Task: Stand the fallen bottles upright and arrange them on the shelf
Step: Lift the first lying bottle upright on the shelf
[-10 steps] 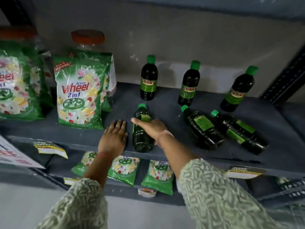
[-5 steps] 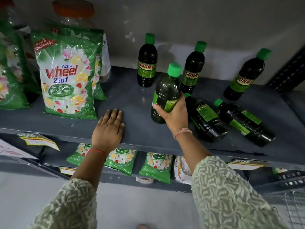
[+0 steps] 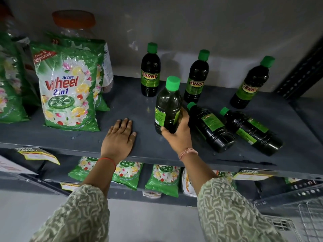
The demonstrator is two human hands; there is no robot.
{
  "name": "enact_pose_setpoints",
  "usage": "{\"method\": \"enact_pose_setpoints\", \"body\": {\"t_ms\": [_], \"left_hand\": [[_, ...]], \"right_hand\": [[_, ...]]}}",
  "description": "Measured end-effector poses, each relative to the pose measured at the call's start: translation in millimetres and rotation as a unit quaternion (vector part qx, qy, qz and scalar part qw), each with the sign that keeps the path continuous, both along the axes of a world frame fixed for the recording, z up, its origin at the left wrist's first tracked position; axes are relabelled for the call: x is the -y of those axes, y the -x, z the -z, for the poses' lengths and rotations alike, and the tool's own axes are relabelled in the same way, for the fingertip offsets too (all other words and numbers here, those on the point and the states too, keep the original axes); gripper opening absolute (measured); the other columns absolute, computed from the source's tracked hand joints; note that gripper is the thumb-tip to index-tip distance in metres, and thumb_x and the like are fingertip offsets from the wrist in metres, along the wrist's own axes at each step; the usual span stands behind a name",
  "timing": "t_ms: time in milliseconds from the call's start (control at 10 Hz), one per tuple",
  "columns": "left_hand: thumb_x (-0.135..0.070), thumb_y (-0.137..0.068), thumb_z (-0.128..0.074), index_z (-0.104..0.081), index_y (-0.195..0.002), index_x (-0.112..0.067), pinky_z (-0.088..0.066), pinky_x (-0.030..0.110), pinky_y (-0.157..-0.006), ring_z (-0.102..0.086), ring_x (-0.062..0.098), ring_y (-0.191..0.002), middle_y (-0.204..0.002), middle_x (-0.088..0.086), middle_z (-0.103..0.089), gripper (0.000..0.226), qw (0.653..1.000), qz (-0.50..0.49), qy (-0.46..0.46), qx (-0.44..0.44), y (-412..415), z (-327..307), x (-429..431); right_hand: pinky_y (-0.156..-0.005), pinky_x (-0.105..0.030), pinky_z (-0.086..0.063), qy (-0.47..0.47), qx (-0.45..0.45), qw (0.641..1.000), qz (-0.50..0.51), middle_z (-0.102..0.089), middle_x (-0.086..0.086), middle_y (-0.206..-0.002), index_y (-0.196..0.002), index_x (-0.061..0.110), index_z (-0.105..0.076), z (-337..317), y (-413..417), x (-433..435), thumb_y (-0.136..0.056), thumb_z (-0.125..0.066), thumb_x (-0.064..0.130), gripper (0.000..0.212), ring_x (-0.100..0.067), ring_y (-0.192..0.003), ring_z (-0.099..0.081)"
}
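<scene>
My right hand [image 3: 178,131] grips a dark bottle [image 3: 167,105] with a green cap, holding it upright near the front middle of the grey shelf [image 3: 132,105]. Just right of it two more bottles lie on their sides: one [image 3: 209,127] beside my hand, the other [image 3: 251,131] further right. Three bottles stand upright along the back: left [image 3: 150,70], middle [image 3: 196,77] and right [image 3: 250,82]. My left hand [image 3: 119,137] rests flat on the shelf's front edge, fingers spread, holding nothing.
A green Wheel detergent bag [image 3: 67,86] stands at the left, with more bags and an orange-lidded jar [image 3: 74,21] behind. The lower shelf holds small green packets [image 3: 162,179]. A perforated upright [image 3: 300,72] bounds the right side; a wire basket [image 3: 307,219] sits below right.
My right hand lifted the bottle that lay beside my left hand and turned it upright, moving it right. My left hand stayed on the shelf edge.
</scene>
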State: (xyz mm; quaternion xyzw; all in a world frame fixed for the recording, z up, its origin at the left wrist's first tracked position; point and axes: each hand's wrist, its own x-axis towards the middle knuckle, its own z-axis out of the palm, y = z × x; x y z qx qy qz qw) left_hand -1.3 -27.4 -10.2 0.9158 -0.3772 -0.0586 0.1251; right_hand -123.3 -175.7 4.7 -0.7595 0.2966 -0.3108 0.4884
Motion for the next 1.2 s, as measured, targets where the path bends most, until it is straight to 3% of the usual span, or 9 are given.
{"method": "enact_pose_setpoints", "body": {"t_ms": [100,300,400,600,700,800,900,1000,1200], "left_hand": [[-0.035,-0.096,-0.024,-0.016,-0.144,-0.014,-0.009,0.037,-0.119,-0.009,0.022,-0.145,-0.157,0.004,-0.015,0.053,1.0,0.002,0.002,0.001,-0.4,-0.4,-0.2],[-0.037,-0.096,-0.022,-0.017,-0.144,-0.014,-0.01,0.037,-0.119,-0.01,0.022,-0.145,-0.157,0.004,-0.016,0.053,1.0,0.002,0.009,-0.004,0.1,-1.1,-2.0],[-0.037,-0.096,-0.021,-0.02,-0.144,-0.014,-0.01,0.036,-0.118,-0.011,0.022,-0.145,-0.156,0.004,-0.019,0.053,1.0,0.002,0.015,0.001,1.0,-1.2,-1.7],[-0.035,-0.096,-0.025,-0.018,-0.144,-0.014,-0.009,0.036,-0.118,-0.01,0.022,-0.145,-0.156,0.004,-0.018,0.053,1.0,0.008,0.009,0.004,0.5,-1.2,-1.9],[-0.035,-0.096,-0.025,-0.018,-0.144,-0.014,-0.01,0.036,-0.118,-0.01,0.022,-0.145,-0.156,0.004,-0.018,0.053,1.0,0.007,0.007,0.007,-0.3,-1.0,-2.3],[-0.035,-0.096,-0.025,-0.018,-0.144,-0.014,-0.01,0.036,-0.118,-0.01,0.022,-0.145,-0.156,0.004,-0.018,0.053,1.0,0.006,0.01,0.007,-0.9,-0.2,-2.2],[-0.035,-0.096,-0.025,-0.018,-0.144,-0.015,-0.01,0.036,-0.118,-0.01,0.022,-0.145,-0.156,0.003,-0.018,0.053,1.0,0.006,0.01,0.005,-1.0,-0.1,-2.1],[-0.035,-0.096,-0.025,-0.018,-0.144,-0.015,-0.01,0.036,-0.119,-0.01,0.022,-0.145,-0.156,0.003,-0.018,0.052,1.0,0.005,0.011,0.005,-0.2,-0.8,-2.0],[-0.035,-0.096,-0.024,-0.016,-0.144,-0.016,-0.009,0.036,-0.119,-0.009,0.021,-0.145,-0.157,0.002,-0.016,0.052,1.0,0.004,0.007,-0.002,0.6,-2.4,-2.5]], "right_hand": [[-0.109,-0.043,-0.029,0.065,-0.028,0.997,0.039,-0.037,-0.013,-0.137,-0.138,0.011,-0.023,-1.7,-8.1,-5.9,-0.049,-0.084,0.05,0.115,-0.027,-0.128,-0.033],[-0.094,-0.034,-0.045,-0.041,0.01,0.999,0.0,-0.053,0.005,-0.111,-0.123,0.015,-0.033,-4.2,-9.0,4.9,-0.06,-0.084,0.014,0.081,-0.013,-0.105,-0.054],[-0.104,-0.043,-0.042,-0.118,0.022,0.989,-0.087,-0.053,0.007,-0.114,-0.124,0.024,-0.033,-2.8,1.2,17.5,-0.066,-0.073,0.003,0.074,-0.01,-0.107,-0.053],[-0.108,-0.034,-0.032,-0.028,-0.009,0.999,0.018,-0.039,-0.003,-0.129,-0.132,0.013,-0.029,-2.2,-14.0,6.2,-0.048,-0.089,0.027,0.104,-0.018,-0.124,-0.036],[-0.096,-0.034,-0.047,-0.092,0.011,0.996,0.014,-0.056,0.002,-0.107,-0.113,0.015,-0.04,-0.3,-11.8,13.6,-0.056,-0.085,0.009,0.072,-0.02,-0.106,-0.054],[-0.104,-0.048,-0.042,-0.134,-0.021,0.989,-0.06,-0.059,-0.006,-0.117,-0.123,0.012,-0.043,3.8,-3.6,28.5,-0.07,-0.071,-0.004,0.062,-0.023,-0.114,-0.054],[-0.112,-0.044,-0.032,-0.137,-0.04,0.983,-0.114,-0.044,-0.007,-0.141,-0.14,0.014,-0.028,4.9,0.4,34.1,-0.075,-0.068,0.006,0.078,-0.02,-0.131,-0.04],[-0.104,-0.035,-0.04,-0.116,-0.014,0.991,-0.072,-0.049,-0.005,-0.132,-0.132,0.013,-0.032,0.6,-4.5,27.8,-0.057,-0.084,0.011,0.092,-0.017,-0.122,-0.048],[-0.091,-0.031,-0.045,-0.047,-0.063,0.997,-0.019,-0.062,-0.015,-0.115,-0.114,0.006,-0.05,-3.2,-0.6,16.3,-0.067,-0.079,0.011,0.055,-0.025,-0.106,-0.058]]}}
